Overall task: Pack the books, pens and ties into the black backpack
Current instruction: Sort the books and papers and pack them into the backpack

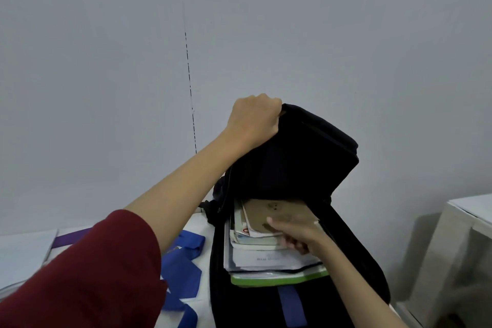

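Books (269, 250) sit stacked inside the open black backpack (306, 162), which lies on the white table (24, 250) with its mouth toward the near side. The stack shows a tan cover on top, several pale covers under it and a green-edged one at the bottom. The person's left hand (254, 122), in a fist, grips the far top edge of the backpack's flap and holds it lifted, so the dark lining arches over the stack. A dark red sleeve (87, 274) covers that arm up to the forearm. The right hand (298, 234) reaches in from the near right; its thumb lies on the tan cover and its fingers curl under the right edge of the upper books, gripping them. Blue ties (183, 263) lie on the table just left of the backpack, and a purple strip (70, 238) lies farther left, beside some white paper. A blue strap runs along the bag's near end. At the far right stands a white piece of furniture (463, 242), well apart from the table.
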{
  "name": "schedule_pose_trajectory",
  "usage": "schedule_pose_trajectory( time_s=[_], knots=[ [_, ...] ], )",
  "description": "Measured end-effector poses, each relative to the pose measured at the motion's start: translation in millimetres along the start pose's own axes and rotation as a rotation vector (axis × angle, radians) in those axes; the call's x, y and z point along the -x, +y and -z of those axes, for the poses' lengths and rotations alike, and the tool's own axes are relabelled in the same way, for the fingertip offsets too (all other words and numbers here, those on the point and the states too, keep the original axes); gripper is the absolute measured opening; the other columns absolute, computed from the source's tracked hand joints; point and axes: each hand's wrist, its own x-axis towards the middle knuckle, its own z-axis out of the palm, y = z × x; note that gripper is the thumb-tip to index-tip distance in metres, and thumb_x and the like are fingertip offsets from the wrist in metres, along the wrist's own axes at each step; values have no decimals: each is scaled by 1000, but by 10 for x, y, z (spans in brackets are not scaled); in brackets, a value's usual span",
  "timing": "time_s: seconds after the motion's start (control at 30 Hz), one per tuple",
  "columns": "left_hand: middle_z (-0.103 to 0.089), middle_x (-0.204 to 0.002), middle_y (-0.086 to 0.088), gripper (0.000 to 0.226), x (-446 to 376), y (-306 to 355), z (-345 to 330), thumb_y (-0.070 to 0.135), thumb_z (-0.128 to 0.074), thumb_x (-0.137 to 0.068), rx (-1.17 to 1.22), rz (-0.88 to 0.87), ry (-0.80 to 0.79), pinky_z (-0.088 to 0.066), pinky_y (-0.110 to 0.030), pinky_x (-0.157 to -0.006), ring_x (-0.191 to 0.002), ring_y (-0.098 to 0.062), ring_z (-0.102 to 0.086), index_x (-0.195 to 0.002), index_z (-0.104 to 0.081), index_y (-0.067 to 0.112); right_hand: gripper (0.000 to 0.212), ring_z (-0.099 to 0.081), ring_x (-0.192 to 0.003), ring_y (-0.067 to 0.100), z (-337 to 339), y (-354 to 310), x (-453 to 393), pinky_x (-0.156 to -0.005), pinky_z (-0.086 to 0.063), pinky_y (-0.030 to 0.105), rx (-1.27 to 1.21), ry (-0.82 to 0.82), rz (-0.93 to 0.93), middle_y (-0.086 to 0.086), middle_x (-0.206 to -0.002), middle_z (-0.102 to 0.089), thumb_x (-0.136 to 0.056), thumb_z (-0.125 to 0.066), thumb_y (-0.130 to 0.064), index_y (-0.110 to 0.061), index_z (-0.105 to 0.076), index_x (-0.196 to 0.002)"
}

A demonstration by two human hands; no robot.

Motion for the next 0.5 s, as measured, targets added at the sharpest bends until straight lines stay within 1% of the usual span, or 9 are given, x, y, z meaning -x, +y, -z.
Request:
schedule_pose_trajectory(
  time_s=[0.03,0.1,0.13,0.17,0.2,0.23,0.33,0.43,0.5],
  knots=[
    [-39,-73,-4,17,-4,-6,-10,18,-39,-95,-6,-1,1,-27,-31,-59,-68,-27,-39,-90,-52,8,50,-40,-38,8,25,36,-32,-40,-28,18,109,125,108,-5,-41,-45,-79,-70,-49,-14,-49,-51],
    [-36,-69,-2,19,-16,-2,-10,18,-40,-95,-24,-12,-3,-24,-31,-57,-68,-28,-39,-94,-55,7,33,-52,-68,11,42,34,-60,-59,-38,22,421,345,354,-5,-67,-56,-77,-74,-44,-15,-60,-67],
    [-36,-70,-3,19,-24,1,-11,17,-40,-95,-33,-20,-5,-23,-30,-55,-67,-28,-39,-94,-55,7,28,-52,-90,12,25,14,-61,-74,-41,24,588,360,423,-6,-88,-59,-78,-71,-46,-20,-68,-86],
    [-36,-72,-4,19,-30,2,-7,17,-40,-94,-39,-27,-7,-20,-30,-51,-67,-28,-39,-94,-55,6,34,-46,-109,14,6,8,-85,-92,-38,29,737,306,449,-8,-110,-58,-80,-68,-48,-26,-68,-105],
    [-36,-72,-4,18,-34,-3,-1,16,-40,-94,-45,-32,-8,-18,-30,-48,-67,-28,-39,-94,-55,6,40,-39,-123,17,-9,18,-124,-105,-30,35,832,231,451,-11,-127,-53,-83,-63,-49,-31,-64,-119],
    [-35,-70,-3,18,-34,-15,3,16,-40,-94,-53,-36,-8,-16,-29,-46,-67,-28,-39,-93,-55,6,43,-36,-130,18,-30,23,-160,-111,-24,40,881,168,421,-12,-137,-49,-86,-60,-49,-33,-59,-126],
    [-25,-61,0,15,-19,-47,17,17,-39,-95,-63,-38,-4,-14,-27,-46,-66,-28,-38,-87,-50,9,40,-46,-127,20,-105,56,-296,-111,-28,42,848,163,379,-5,-137,-54,-91,-55,-43,-29,-58,-129],
    [-24,-61,1,13,-13,-37,22,17,-39,-95,-48,-45,-1,-14,-27,-46,-65,-28,-38,-82,-42,14,36,-53,-118,23,-187,40,-402,-99,-41,34,818,229,380,1,-128,-61,-95,-51,-37,-27,-58,-129],
    [-24,-60,1,13,-10,-25,15,16,-41,-94,-44,-50,7,-13,-27,-46,-64,-27,-38,-82,-42,14,36,-54,-116,24,-230,1,-451,-93,-43,32,798,247,381,4,-125,-61,-96,-49,-37,-25,-57,-129]
  ],
)
